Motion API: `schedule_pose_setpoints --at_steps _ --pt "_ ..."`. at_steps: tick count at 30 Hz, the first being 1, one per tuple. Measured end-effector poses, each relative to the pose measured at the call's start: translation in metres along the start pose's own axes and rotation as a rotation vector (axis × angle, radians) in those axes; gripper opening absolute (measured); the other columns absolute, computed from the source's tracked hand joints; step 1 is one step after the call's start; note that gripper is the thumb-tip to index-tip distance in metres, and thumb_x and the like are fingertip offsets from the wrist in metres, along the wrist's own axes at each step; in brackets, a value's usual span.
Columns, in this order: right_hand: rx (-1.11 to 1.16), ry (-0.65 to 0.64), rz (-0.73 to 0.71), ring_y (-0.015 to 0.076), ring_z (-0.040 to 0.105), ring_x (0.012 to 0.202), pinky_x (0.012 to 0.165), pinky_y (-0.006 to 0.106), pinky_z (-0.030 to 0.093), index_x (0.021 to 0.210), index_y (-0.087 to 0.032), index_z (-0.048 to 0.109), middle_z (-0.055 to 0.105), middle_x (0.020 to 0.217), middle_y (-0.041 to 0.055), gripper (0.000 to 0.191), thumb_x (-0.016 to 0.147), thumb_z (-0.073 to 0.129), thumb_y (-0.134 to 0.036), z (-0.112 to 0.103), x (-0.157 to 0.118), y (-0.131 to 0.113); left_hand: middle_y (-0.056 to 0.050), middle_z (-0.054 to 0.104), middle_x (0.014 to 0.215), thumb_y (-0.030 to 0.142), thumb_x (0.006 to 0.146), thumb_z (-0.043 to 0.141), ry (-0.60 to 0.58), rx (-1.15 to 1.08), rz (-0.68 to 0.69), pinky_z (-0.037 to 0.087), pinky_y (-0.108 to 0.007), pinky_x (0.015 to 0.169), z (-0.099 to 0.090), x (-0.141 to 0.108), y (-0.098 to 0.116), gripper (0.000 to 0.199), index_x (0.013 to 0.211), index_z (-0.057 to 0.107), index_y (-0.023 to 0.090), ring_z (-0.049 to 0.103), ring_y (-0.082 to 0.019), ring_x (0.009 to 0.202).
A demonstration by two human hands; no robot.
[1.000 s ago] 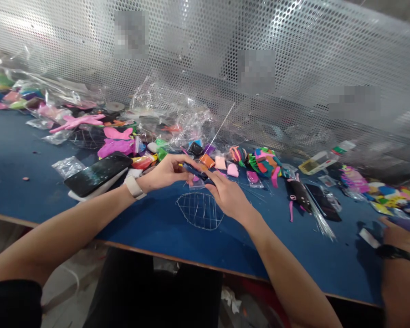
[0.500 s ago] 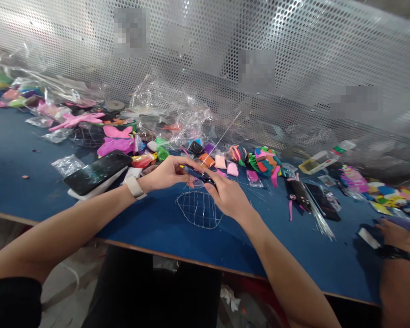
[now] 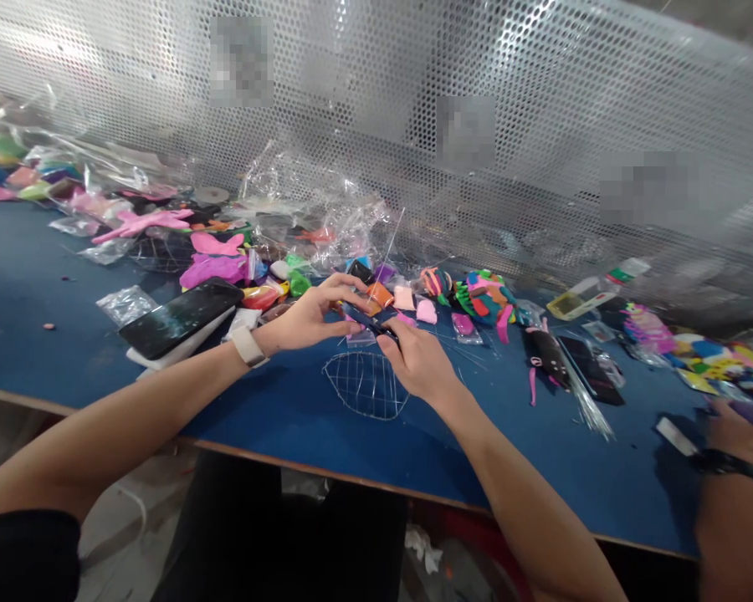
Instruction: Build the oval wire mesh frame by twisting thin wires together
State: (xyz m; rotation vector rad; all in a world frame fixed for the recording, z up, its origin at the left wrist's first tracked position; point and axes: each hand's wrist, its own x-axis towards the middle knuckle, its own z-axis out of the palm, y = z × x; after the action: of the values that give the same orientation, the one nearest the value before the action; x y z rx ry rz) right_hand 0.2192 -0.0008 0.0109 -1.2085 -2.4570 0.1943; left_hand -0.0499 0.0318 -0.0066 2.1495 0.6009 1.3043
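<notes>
My right hand is closed round a pair of dark-handled pliers above the blue table. A thin straight wire slants up and away from the pliers' jaws. Beside the jaws is my left hand, its fingers and thumb apart; whether a fingertip touches the wire I cannot tell. Below both hands lies a flat, leaf-shaped wire mesh frame, its right edge near my right wrist.
Phones lie at left. Bags of coloured clay and clear wrappers line a perforated metal panel. Right of me are clay figures, a bundle of wires, a bottle and another person's hand.
My left fingers have spread and come away from the pliers' jaws. The wire now stands steeper, its far end shifted left. My right hand keeps the pliers almost in place.
</notes>
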Motion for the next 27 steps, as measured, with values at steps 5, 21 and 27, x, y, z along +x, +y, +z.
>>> schedule_pose_setpoints --at_steps 5,21,27 --pt "0.073 0.05 -0.029 0.0258 0.071 0.071 0.067 0.035 0.044 0.118 -0.019 0.069 0.077 0.081 0.0075 0.081 0.114 0.016 -0.08 -0.002 -0.001 0.0 -0.014 0.054 0.16 0.043 0.104 0.079 0.052 0.327 0.129 0.05 -0.063 0.131 -0.003 -0.001 0.007 0.032 0.134 0.077 0.031 0.054 -0.033 0.154" --pt "0.314 0.176 -0.14 0.0154 0.052 0.048 0.056 0.031 0.037 0.105 -0.019 0.071 0.057 0.058 -0.0035 0.072 0.116 0.027 -0.075 0.001 -0.005 -0.007 -0.004 0.08 0.103 0.023 0.117 0.052 0.101 0.857 0.482 0.055 -0.045 0.108 0.001 -0.006 0.012 0.014 0.114 0.066 0.022 0.07 -0.022 0.1" --pt "0.284 0.198 -0.135 0.0162 0.055 0.05 0.057 0.031 0.037 0.101 -0.02 0.07 0.058 0.059 -0.0025 0.072 0.116 0.025 -0.074 0.003 -0.006 -0.008 -0.001 0.071 0.084 0.017 0.116 0.05 0.097 0.898 0.52 0.055 -0.036 0.091 0.001 -0.003 0.018 0.021 0.099 0.059 0.022 0.064 -0.019 0.085"
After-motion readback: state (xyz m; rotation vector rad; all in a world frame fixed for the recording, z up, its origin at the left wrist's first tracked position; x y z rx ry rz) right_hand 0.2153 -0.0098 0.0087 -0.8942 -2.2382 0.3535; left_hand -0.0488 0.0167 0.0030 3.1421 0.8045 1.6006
